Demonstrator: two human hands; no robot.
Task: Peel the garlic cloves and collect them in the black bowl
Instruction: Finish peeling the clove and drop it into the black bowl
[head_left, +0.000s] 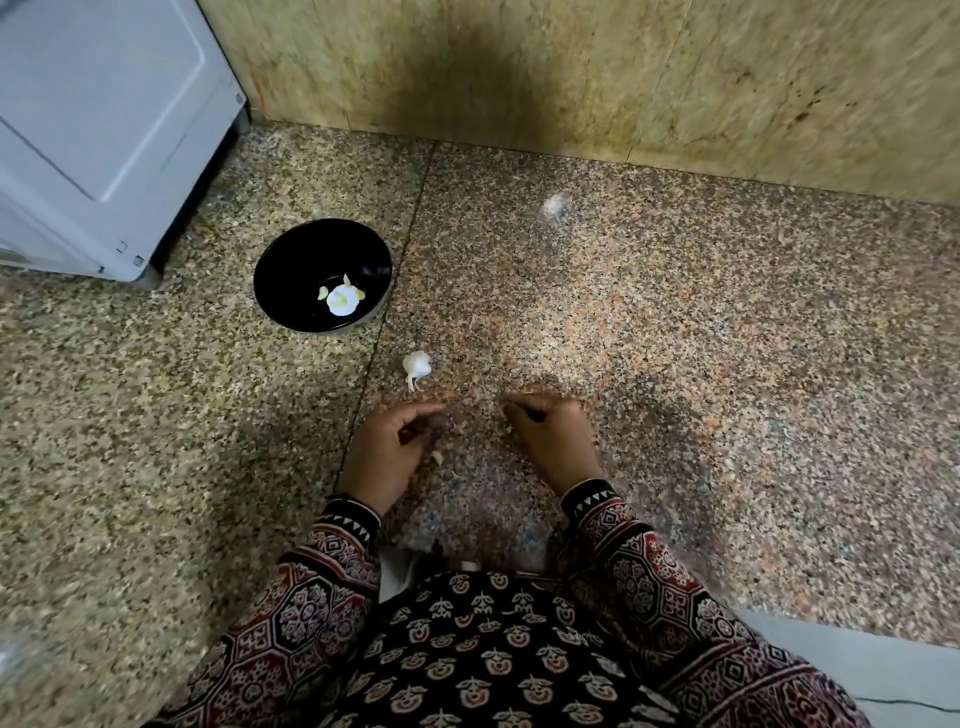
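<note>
The black bowl (291, 260) stands on the speckled stone counter at the left and holds a few pale peeled garlic cloves (340, 301). Below and right of it lies a white part of a garlic bulb (417, 365), still in its skin. My left hand (389, 452) and my right hand (550, 441) hover just below the bulb, a little apart, both blurred with fingers curled inward. Whether either holds anything is hidden by the blur. A small pale garlic piece (437, 458) shows beside my left palm.
A white appliance (98, 130) stands at the back left, close to the bowl. A stained stone wall (571, 67) closes the back. A whitish scrap (553, 205) lies farther back. The counter's front edge (831, 631) runs at the lower right.
</note>
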